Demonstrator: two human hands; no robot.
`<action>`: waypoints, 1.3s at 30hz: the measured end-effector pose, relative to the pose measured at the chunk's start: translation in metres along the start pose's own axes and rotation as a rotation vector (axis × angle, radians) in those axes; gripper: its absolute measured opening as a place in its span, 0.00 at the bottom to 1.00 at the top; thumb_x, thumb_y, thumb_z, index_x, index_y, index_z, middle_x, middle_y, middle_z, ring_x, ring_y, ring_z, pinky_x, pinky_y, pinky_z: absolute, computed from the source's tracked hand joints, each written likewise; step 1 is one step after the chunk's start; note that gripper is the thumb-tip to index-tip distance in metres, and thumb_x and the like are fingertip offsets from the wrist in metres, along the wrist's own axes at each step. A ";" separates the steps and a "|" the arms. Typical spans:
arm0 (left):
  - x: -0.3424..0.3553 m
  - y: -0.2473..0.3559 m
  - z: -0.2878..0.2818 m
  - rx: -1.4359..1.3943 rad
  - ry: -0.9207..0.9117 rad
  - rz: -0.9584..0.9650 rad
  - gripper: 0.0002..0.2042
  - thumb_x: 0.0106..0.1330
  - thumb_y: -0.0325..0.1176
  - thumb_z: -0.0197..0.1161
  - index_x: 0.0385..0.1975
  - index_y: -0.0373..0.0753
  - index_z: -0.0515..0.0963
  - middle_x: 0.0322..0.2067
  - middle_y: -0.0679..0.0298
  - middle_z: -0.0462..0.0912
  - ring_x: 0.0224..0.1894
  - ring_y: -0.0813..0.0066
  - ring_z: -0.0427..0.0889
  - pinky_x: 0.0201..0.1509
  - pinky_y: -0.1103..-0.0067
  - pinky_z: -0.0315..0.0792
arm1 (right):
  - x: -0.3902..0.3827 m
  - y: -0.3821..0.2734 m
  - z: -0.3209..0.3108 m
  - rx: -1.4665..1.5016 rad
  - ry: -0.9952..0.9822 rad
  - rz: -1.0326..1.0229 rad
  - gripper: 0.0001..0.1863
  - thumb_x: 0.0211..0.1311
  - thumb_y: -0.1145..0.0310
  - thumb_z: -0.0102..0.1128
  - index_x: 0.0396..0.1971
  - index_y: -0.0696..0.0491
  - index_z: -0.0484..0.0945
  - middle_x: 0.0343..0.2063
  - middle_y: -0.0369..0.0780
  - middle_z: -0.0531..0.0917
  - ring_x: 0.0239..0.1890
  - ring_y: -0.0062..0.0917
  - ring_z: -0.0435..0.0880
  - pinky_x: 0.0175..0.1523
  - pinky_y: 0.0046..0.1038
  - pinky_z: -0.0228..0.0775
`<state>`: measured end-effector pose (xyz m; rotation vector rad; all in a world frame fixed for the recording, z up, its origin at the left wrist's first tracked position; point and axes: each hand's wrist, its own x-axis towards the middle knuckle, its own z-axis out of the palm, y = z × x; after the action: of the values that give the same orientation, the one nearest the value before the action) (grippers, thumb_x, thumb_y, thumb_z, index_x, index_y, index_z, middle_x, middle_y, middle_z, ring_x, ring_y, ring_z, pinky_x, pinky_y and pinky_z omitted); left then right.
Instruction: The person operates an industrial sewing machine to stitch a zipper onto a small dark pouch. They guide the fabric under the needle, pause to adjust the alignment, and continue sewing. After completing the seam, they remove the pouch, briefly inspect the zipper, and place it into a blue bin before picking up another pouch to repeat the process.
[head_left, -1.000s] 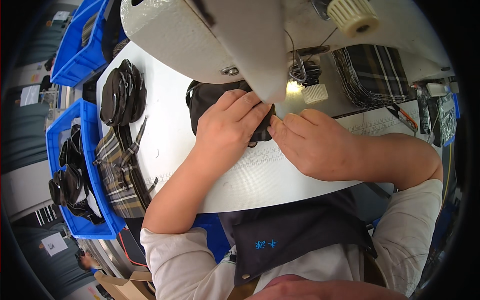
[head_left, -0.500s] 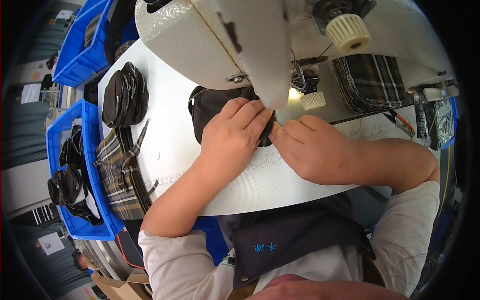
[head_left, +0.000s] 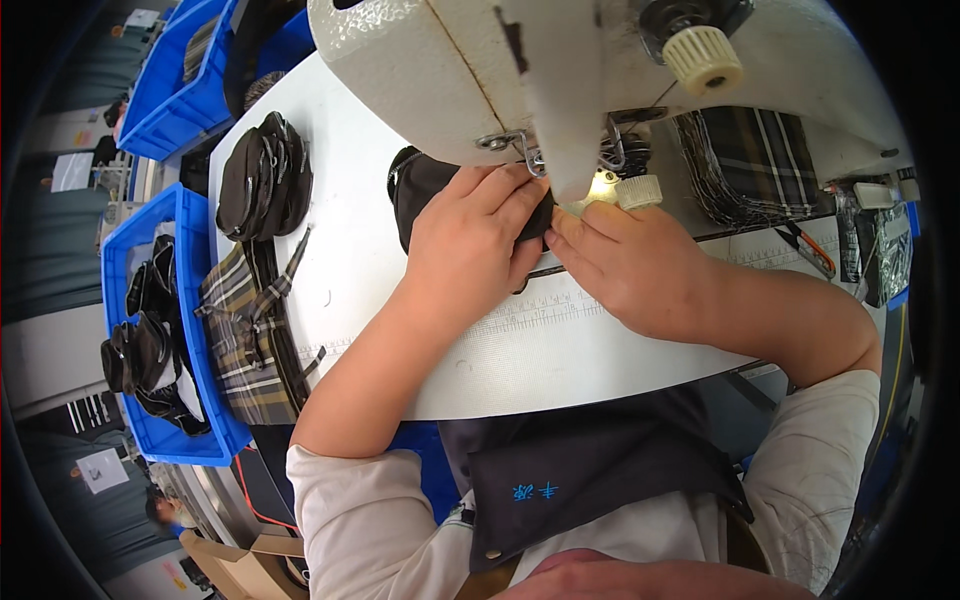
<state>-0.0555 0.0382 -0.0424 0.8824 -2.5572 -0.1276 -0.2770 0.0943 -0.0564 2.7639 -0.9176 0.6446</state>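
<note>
A: In the head view, the right hand [head_left: 640,265] has edged forward since half a second ago, its fingertips closer to the lit lamp [head_left: 602,187] of a pale sewing machine [head_left: 420,70]. The camera's view has shifted slightly too, and a bent metal guide [head_left: 534,160] shows more fully.

B: Where is the work?

A: A dark pouch [head_left: 420,195] lies on the white table [head_left: 350,205], its right side close beneath the machine's head. The needle area is hidden.

B: And the hands?

A: The left hand [head_left: 470,240] lies spread across the pouch, palm down, fingers side by side, their tips just beside the metal guide. Whether it grips or merely presses, I cannot tell. The right hand pinches the pouch's right edge between thumb and fingers. The two hands are near each other, fingertips almost meeting.

B: What surrounds them?

A: At left, a stack of dark pouches [head_left: 262,180] stands on the table above plaid fabric pieces [head_left: 250,350], with a blue bin [head_left: 192,240] of more dark items alongside. At right, a plaid stack [head_left: 745,165] sits near orange-handled snips [head_left: 818,255].
</note>
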 end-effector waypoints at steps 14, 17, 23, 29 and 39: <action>-0.003 0.001 -0.004 -0.118 -0.010 -0.065 0.19 0.62 0.34 0.71 0.52 0.35 0.87 0.54 0.57 0.85 0.54 0.51 0.83 0.55 0.64 0.80 | -0.001 0.002 -0.002 0.047 -0.053 0.032 0.10 0.56 0.71 0.64 0.36 0.59 0.86 0.36 0.40 0.80 0.42 0.29 0.79 0.43 0.32 0.71; -0.002 -0.001 -0.003 -0.116 -0.008 -0.068 0.20 0.62 0.34 0.71 0.54 0.36 0.87 0.54 0.57 0.85 0.54 0.52 0.83 0.56 0.64 0.79 | 0.001 0.001 -0.001 0.046 0.000 0.037 0.11 0.57 0.71 0.65 0.37 0.60 0.86 0.37 0.40 0.81 0.41 0.29 0.80 0.43 0.32 0.72; -0.003 -0.008 -0.005 -0.119 0.005 -0.060 0.19 0.61 0.31 0.73 0.53 0.40 0.86 0.54 0.59 0.86 0.52 0.54 0.85 0.53 0.65 0.79 | 0.002 0.006 0.001 0.073 0.016 0.033 0.13 0.56 0.72 0.65 0.39 0.62 0.86 0.38 0.41 0.82 0.39 0.28 0.82 0.42 0.34 0.73; -0.006 -0.015 -0.009 -0.062 0.027 -0.048 0.10 0.62 0.31 0.75 0.39 0.40 0.80 0.47 0.64 0.89 0.44 0.61 0.89 0.42 0.70 0.83 | 0.002 0.012 0.009 0.108 0.013 0.122 0.08 0.56 0.70 0.67 0.35 0.54 0.85 0.33 0.37 0.84 0.39 0.31 0.84 0.42 0.34 0.76; 0.001 -0.008 -0.003 -0.017 0.070 -0.194 0.11 0.68 0.38 0.72 0.36 0.36 0.84 0.40 0.64 0.90 0.43 0.62 0.88 0.44 0.70 0.81 | 0.015 0.022 0.024 -0.127 0.155 0.260 0.13 0.60 0.64 0.71 0.43 0.49 0.81 0.24 0.33 0.81 0.23 0.30 0.84 0.28 0.31 0.75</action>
<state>-0.0501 0.0317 -0.0411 1.1071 -2.3992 -0.1725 -0.2710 0.0623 -0.0706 2.4662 -1.2463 0.7970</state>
